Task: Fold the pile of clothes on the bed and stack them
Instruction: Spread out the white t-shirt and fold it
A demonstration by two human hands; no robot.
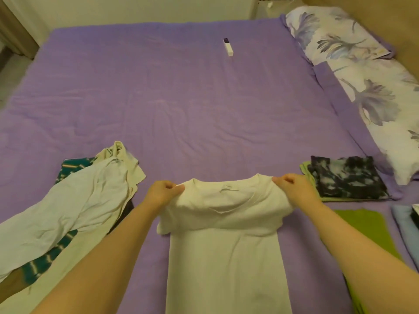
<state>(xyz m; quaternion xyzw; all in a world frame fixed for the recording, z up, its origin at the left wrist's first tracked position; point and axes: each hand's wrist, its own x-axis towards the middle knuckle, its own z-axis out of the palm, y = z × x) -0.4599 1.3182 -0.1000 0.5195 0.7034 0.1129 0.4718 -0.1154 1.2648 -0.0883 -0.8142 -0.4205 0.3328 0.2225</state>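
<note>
A white T-shirt lies lengthwise on the purple bed in front of me, its sides folded in and its collar end lifted. My left hand pinches the shirt's left shoulder, and my right hand pinches its right shoulder. To the left sits the unfolded pile: a pale garment over a teal striped one. A folded black-and-white tie-dye garment rests on a folded green piece at the right.
A white remote lies far back on the bed. Floral pillows line the right side. A green cloth and a pale blue folded item lie at the near right.
</note>
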